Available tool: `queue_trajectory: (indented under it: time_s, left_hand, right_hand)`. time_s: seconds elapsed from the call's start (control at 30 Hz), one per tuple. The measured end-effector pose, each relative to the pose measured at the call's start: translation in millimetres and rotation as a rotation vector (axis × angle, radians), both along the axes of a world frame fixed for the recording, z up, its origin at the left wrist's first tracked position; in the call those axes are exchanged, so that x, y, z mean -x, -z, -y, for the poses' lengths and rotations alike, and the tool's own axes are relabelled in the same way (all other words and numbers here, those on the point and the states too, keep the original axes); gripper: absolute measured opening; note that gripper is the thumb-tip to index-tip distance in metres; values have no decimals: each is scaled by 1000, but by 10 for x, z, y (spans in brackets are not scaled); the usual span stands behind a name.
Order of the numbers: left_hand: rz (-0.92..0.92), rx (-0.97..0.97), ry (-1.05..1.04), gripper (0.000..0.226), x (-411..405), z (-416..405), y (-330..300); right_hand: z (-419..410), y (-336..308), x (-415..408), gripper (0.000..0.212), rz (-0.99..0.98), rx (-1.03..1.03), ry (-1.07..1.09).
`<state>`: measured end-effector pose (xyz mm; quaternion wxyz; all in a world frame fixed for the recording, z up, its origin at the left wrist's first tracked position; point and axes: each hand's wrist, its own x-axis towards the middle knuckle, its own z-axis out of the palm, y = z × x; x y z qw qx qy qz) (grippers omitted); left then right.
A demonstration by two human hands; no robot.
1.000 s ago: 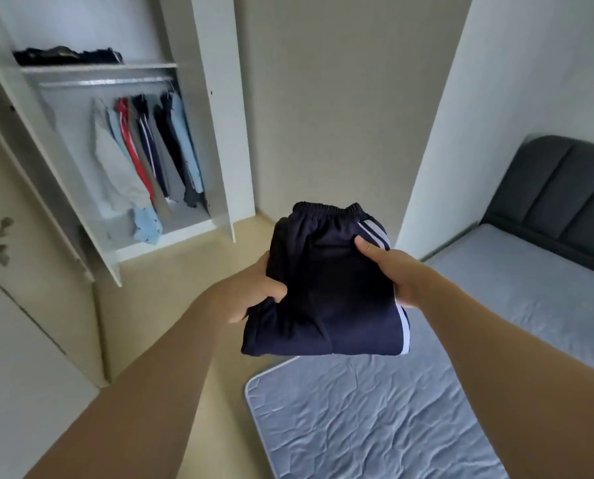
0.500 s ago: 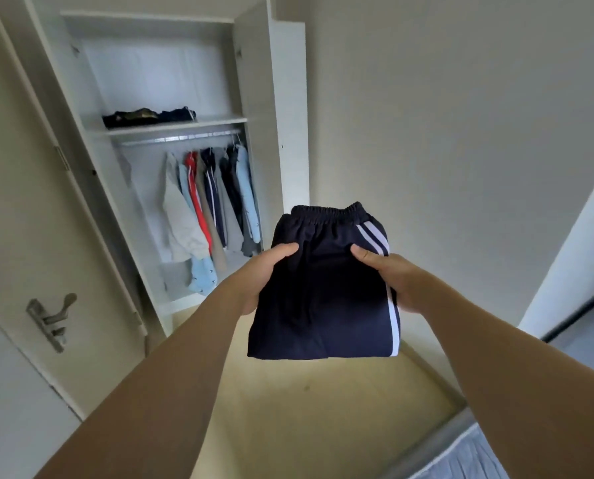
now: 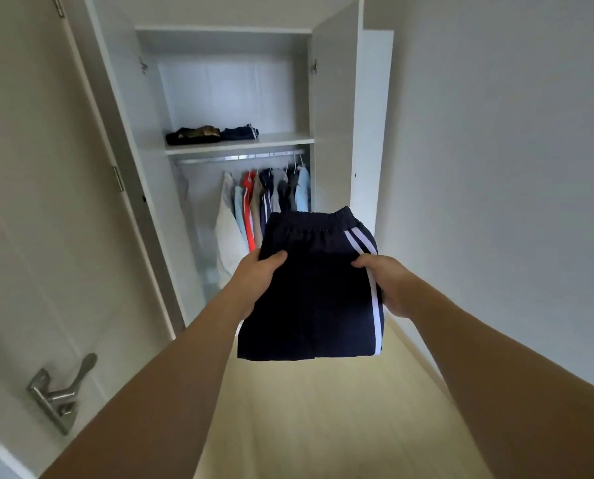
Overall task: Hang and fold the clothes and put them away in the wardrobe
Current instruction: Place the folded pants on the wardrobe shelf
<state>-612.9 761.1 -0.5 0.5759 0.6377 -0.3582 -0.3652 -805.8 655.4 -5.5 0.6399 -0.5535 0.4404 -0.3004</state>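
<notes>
Both hands held folded shorts (image 3: 309, 292) out front: left hand (image 3: 254, 281) gripped the left edge, thumb on top, fingers hidden beneath; right hand (image 3: 385, 281) clamped the striped right edge likewise. A second earlier the bed lay below the fingers; now the view had swung and the open wardrobe (image 3: 333, 98) stood straight beyond them. Shelf (image 3: 281, 138) above the fingertips already held folded piles (image 3: 212, 134); hung clothes (image 3: 264, 198) just past the waistband. Likely next: onto the shelf.

Both forearms bare to each hand (image 3: 257, 278), no sleeves.
</notes>
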Motion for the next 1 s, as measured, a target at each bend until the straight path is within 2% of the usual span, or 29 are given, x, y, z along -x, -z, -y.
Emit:
queue_trajectory:
  time_s: [0.17,0.33,0.47,0.6,0.73,0.87,0.93,1.0]
  left_hand:
    - [50,8,-80,29,-994,799,-3]
    - [99,6,-148,22,-2030,1640,-232]
    - [150,24,-198,30,-2669,2329,-463]
    - [165,72,-188,12,-3141,3050,-613]
    - [194,138,-233,22,-3594,3867,-810]
    - [207,181,-289,22,-4055,4640,-972]
    - [218,209,-311,14,-4306,5064,-1114]
    - [210,240,-338,20,-4526,5414,-1276]
  right_hand:
    - [865,-21,-1015,31,38,46,-49]
    - [1653,-289,-2099,19,68,49,-35]
    - [2289,-533,-2799,27,59,116,6]
    - [3044,-717,-3322,20,57,226,14]
    - [3885,-808,-3906,16,107,301,17]
    - [4711,-928,-4444,17,140,382,-8]
    - [5161,-1089,-4707,18,149,412,-28]
    - [5520,-1289,-4931,19,159,429,-42]
